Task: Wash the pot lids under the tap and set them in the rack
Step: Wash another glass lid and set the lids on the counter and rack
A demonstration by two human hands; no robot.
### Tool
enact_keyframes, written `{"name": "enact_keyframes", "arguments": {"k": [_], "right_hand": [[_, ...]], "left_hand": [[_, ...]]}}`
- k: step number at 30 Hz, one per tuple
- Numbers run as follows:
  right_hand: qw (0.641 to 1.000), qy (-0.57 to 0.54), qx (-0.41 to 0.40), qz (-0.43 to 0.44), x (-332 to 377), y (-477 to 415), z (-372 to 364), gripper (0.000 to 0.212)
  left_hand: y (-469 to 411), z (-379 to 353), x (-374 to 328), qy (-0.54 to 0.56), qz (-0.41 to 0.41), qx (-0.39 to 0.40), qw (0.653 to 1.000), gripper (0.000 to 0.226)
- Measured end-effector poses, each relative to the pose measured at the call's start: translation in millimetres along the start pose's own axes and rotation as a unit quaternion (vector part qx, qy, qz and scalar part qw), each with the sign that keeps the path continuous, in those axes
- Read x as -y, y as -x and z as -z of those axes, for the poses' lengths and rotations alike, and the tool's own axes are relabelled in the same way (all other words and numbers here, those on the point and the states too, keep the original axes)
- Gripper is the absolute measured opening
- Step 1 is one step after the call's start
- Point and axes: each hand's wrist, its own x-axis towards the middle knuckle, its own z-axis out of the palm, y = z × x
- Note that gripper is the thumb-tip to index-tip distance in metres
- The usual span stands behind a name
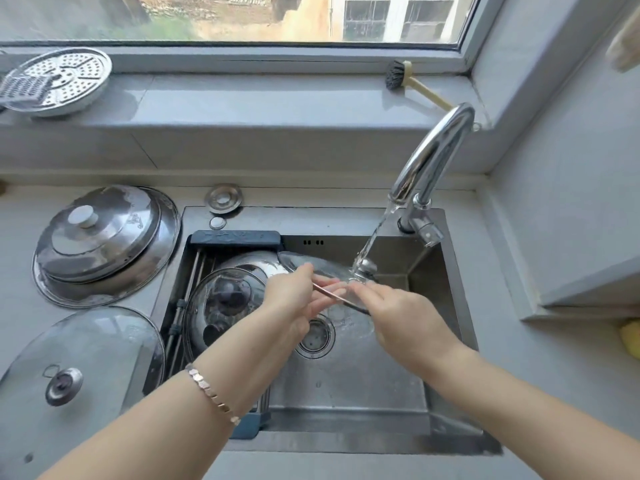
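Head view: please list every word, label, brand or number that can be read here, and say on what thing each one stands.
No text in this view can be read.
On the steel lid with the white knob: a small engraved mark beside the knob, too blurred to read.
On the rack, along its blue end bar: faint raised marks, too blurred to read.

I see the left hand [290, 293] and right hand [401, 317] gripping a glass lid [311, 263] by its rim, tilted between them. Water from the tap [433, 150] strikes the lid just beyond the right hand's fingers. Left of the left hand, two lids [225, 299] sit in the rack [180, 320].
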Motion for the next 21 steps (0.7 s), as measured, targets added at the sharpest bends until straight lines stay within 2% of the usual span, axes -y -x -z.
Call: {"name": "enact_keyframes", "arguments": {"k": [2,3,4,5,6,7,8,9,11,13,16,19,21], "right_hand": [[0.999,-0.010,-0.028,-0.017,-9,-7,19,0.029],[0.999,-0.013,-0.029,-0.041,-15,-10,30,0.022],[0.997,-0.015,-0.020,-0.067,-20,-12,38,0.018],[0.996,-0.035,-0.015,-0.076,-25,-14,45,0.017],[0.995,-0.060,-0.006,-0.083,-26,-16,53,0.017],[0.993,-0.080,-0.004,-0.083,-25,-19,60,0.017],[0.993,-0.087,-0.005,-0.074,-25,-23,67,0.016],[0.994,-0.085,0.005,-0.061,-26,-27,71,0.016],[0.995,-0.075,0.057,-0.043,-26,-36,84,0.015],[0.991,-0.077,0.108,-0.022,-25,-45,92,0.016],[0.986,-0.097,0.134,0.006,-22,-58,95,0.016],[0.991,-0.092,0.090,0.022,-24,-69,83,0.010],[0.997,-0.073,0.010,0.032,-26,-69,66,0.021]], "left_hand": [[6,-3,-8,-0.038,0.005,0.038,0.999,0.043],[8,-2,-12,-0.121,-0.014,0.054,0.991,0.051],[8,1,-14,-0.245,-0.060,0.053,0.966,0.059],[7,4,-17,-0.376,-0.131,0.025,0.917,0.064],[5,9,-18,-0.494,-0.222,-0.021,0.840,0.066],[1,15,-19,-0.566,-0.302,-0.049,0.766,0.065],[-2,20,-18,-0.581,-0.356,-0.039,0.731,0.061],[-6,25,-16,-0.569,-0.377,0.005,0.731,0.057],[-11,32,-12,-0.475,-0.372,0.104,0.791,0.049],[-13,34,-9,-0.398,-0.353,0.146,0.834,0.044],[-12,30,-2,-0.382,-0.315,0.203,0.845,0.015],[-13,30,7,-0.296,-0.287,0.175,0.894,0.018],[-12,31,13,-0.264,-0.301,0.128,0.907,0.016]]}}
